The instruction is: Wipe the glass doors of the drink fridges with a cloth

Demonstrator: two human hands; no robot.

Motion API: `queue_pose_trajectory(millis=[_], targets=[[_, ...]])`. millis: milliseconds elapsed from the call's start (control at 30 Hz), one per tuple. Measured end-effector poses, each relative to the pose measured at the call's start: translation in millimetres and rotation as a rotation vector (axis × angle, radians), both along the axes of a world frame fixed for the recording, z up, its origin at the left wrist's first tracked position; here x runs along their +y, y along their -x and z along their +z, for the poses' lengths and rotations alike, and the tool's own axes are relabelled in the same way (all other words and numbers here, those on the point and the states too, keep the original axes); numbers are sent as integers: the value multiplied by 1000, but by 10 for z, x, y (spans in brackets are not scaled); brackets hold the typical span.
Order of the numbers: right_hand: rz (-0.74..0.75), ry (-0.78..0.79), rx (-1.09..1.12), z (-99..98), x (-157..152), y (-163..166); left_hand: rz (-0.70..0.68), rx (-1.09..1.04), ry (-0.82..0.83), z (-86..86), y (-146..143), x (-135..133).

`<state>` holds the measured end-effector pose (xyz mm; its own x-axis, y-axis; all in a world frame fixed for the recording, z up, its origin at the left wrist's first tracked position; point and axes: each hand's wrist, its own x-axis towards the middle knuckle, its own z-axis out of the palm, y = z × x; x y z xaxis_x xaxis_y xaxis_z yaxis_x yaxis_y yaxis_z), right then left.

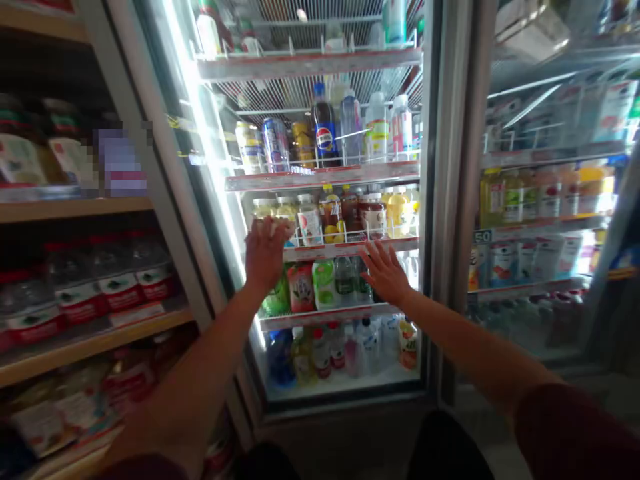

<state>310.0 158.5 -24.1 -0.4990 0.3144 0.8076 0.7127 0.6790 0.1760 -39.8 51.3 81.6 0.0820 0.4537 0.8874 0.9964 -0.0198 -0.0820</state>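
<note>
Both arms reach forward at a lit drinks fridge. My left hand (267, 252) is raised with its fingers apart, in front of the left end of the bottle row; whether it touches a pale-capped bottle (286, 208) there I cannot tell. My right hand (386, 272) is open too, fingers spread, by the shelf's front rail (345, 250). Between them stand a white-labelled bottle (310, 220), a brown drink bottle with a yellow cap (332, 212) and a dark-labelled bottle (373, 217). Below are a red drink package (301, 288) and a green one (324, 285).
Higher up stand a cola bottle (325, 137) and several cans (275, 143). More bottles (323, 353) fill the fridge floor. Wooden shelves with red-capped bottles (117, 277) flank the left; another stocked fridge section (545, 193) is at right, past a metal post (453, 200).
</note>
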Motion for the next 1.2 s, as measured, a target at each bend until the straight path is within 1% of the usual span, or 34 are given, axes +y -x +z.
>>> queue_pose_trajectory(millis=[33, 67, 100, 133, 167, 200, 267, 300, 333, 367, 400, 433, 467, 500, 567, 600, 633, 667, 700, 733, 767, 800, 833, 867, 933, 967, 1000, 1033, 1067, 1100, 1133, 1167, 1200], targets=[[-3, -6, 7, 0, 12, 11, 3, -33, -76, 265, -4, 51], [-3, -17, 12, 32, 26, 17, 6, -58, -135, 437, -33, 93], [-4, -36, 25, 101, 42, 19, 12, -73, -182, 498, -86, 126], [-10, -62, 48, 206, 63, 15, 15, -68, -212, 445, -158, 152], [-24, -95, 86, 340, 89, 5, 9, -37, -231, 288, -241, 172], [-46, -133, 137, 492, 120, -11, -5, 21, -235, 55, -325, 189], [-105, -212, 241, 792, 189, -50, -114, 260, -206, -485, -464, 217], [-131, -248, 274, 912, 224, -69, -180, 388, -177, -709, -506, 230], [-153, -279, 288, 1000, 255, -85, -227, 463, -172, -854, -529, 242], [-170, -305, 290, 1053, 281, -96, -246, 487, -187, -900, -532, 252], [-186, -324, 283, 1074, 301, -101, -247, 484, -213, -840, -518, 262], [-200, -338, 276, 1069, 312, -103, -227, 449, -247, -679, -490, 272], [-213, -350, 272, 1049, 314, -101, -191, 397, -285, -437, -451, 286], [-223, -360, 270, 1023, 307, -98, -156, 339, -313, -136, -409, 305], [-226, -380, 265, 982, 271, -91, -104, 163, -420, 532, -341, 359], [-218, -386, 260, 975, 246, -89, -103, 119, -449, 852, -329, 387], [-206, -393, 254, 976, 220, -89, -105, 100, -471, 1136, -336, 413], [-190, -397, 245, 981, 194, -90, -111, 108, -481, 1374, -362, 434], [-172, -400, 236, 987, 171, -92, -118, 141, -483, 1556, -405, 448], [-152, -403, 228, 988, 150, -97, -124, 189, -485, 1680, -461, 455], [-136, -405, 224, 982, 131, -104, -129, 244, -482, 1744, -525, 455], [-121, -409, 223, 967, 114, -114, -133, 302, -473, 1752, -591, 447], [-113, -409, 223, 946, 95, -127, -142, 359, -458, 1710, -654, 431], [-106, -408, 223, 924, 75, -142, -158, 408, -427, 1629, -710, 406], [-83, -407, 217, 906, 29, -175, -216, 474, -312, 1408, -790, 334], [-65, -396, 214, 931, 6, -188, -264, 497, -248, 1307, -808, 293], [-39, -384, 217, 993, -13, -194, -315, 527, -195, 1241, -811, 252], [-13, -373, 234, 1098, -25, -191, -354, 558, -151, 1231, -797, 217], [8, -362, 258, 1250, -30, -178, -372, 586, -119, 1292, -766, 190], [20, -355, 280, 1446, -28, -154, -368, 603, -107, 1431, -721, 173], [23, -355, 295, 1679, -19, -121, -346, 605, -113, 1647, -664, 164], [19, -367, 298, 1940, -8, -78, -311, 590, -138, 1927, -600, 161], [9, -383, 297, 2214, 2, -29, -268, 558, -181, 2248, -534, 160]])
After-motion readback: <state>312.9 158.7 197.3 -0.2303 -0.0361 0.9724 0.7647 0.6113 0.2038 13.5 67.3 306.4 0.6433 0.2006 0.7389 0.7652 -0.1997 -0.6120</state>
